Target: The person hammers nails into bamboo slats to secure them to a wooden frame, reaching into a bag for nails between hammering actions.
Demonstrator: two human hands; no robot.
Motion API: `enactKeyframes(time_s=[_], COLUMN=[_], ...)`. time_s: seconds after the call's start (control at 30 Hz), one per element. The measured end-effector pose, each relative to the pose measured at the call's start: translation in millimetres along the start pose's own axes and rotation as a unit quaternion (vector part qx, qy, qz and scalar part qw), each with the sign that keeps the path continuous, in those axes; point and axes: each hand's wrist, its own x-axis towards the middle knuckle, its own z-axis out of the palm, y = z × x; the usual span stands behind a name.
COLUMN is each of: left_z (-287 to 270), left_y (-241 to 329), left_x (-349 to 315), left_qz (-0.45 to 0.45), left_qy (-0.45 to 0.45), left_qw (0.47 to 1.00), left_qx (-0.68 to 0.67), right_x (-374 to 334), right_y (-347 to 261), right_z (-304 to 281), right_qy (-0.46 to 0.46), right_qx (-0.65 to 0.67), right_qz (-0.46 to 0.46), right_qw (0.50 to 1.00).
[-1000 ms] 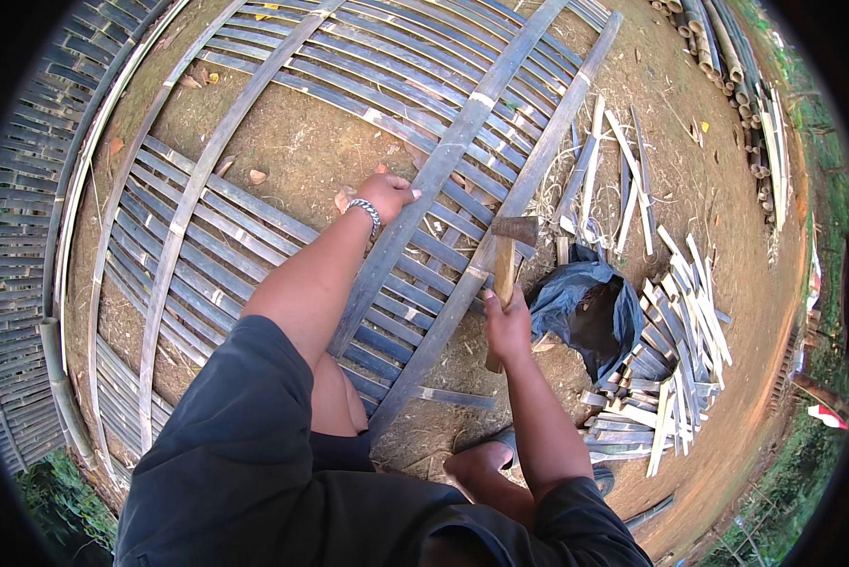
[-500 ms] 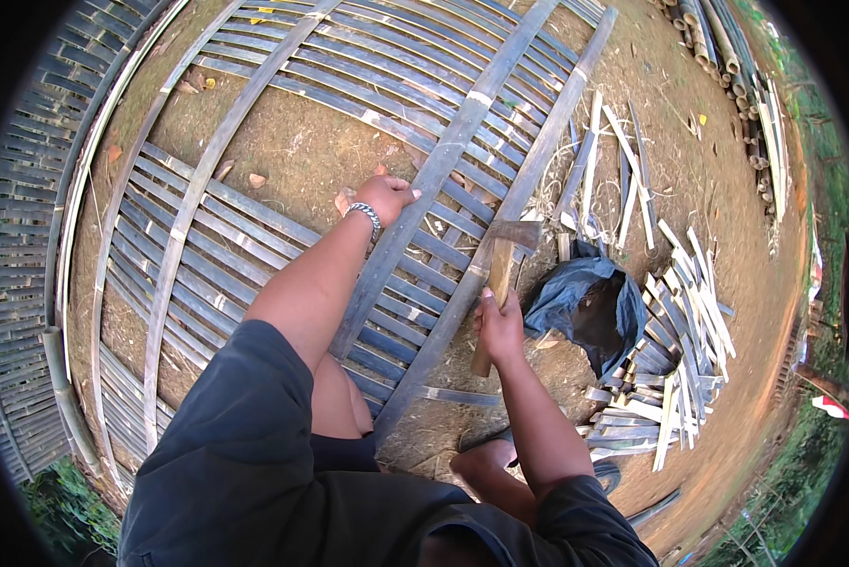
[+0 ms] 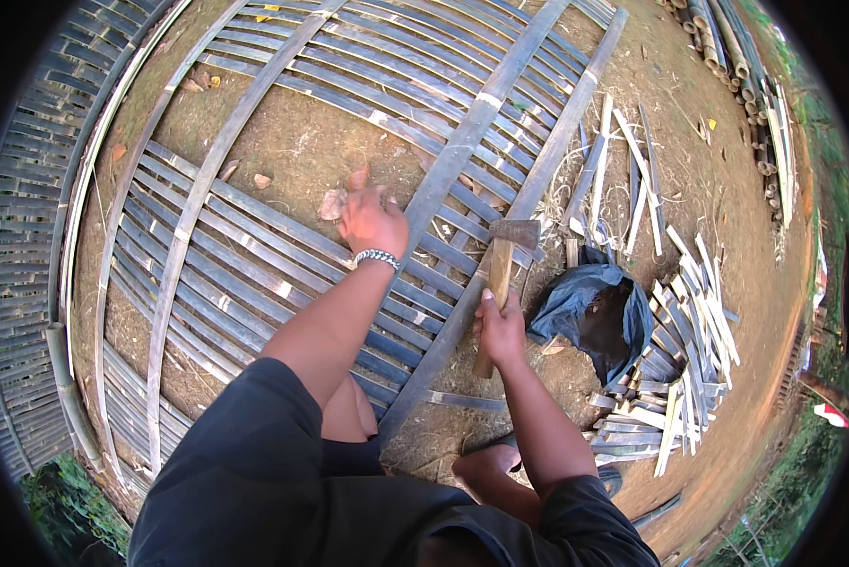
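My right hand (image 3: 502, 326) is closed around the wooden handle of a hatchet (image 3: 500, 269), whose dark metal head points away from me, over the edge strip of a bamboo lattice panel (image 3: 462, 142). My left hand (image 3: 375, 225), with a chain bracelet at the wrist, is over the gap in the panel beside a wide lengthwise strip. Its fingers look loosely spread and angled down; nothing shows in them, though the tips are partly hidden. Dry brown leaves (image 3: 332, 203) lie on the soil just past these fingers.
To the right sit a dark plastic bag (image 3: 576, 293), open at the top, and a heap of split bamboo pieces (image 3: 680, 350). Bamboo poles (image 3: 718, 47) lie at the far right. Another slatted bamboo panel (image 3: 18, 236) is along the left. My bare foot (image 3: 486, 465) is near the panel's edge.
My left hand has left the wide strip, moving left and slightly nearer, over the gap. The hatchet stays in my right hand, nearly still. The view has shifted slightly.
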Motion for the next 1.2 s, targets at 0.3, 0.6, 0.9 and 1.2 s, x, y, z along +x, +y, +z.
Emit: enactKeyframes(time_s=[0.3, 0.6, 0.9, 1.2], left_z=[41, 26, 24, 22], left_y=[-5, 6, 14, 12], left_x=[5, 6, 9, 6], left_qz=[-0.104, -0.131, -0.159, -0.162], left_qy=[0.205, 0.131, 0.094, 0.100], left_qw=[0.966, 0.973, 0.975, 0.971], left_qx=[0.117, 0.139, 0.125, 0.144], right_x=[17, 58, 93, 107], right_y=[-43, -110, -133, -160], right_z=[-7, -41, -52, -34], right_qy=[-0.057, -0.176, -0.325, -0.331], right_qx=[-0.103, -0.373, -0.404, -0.482], right_qz=[-0.022, -0.304, -0.390, -0.306], right_qw=[0.993, 0.859, 0.761, 0.751])
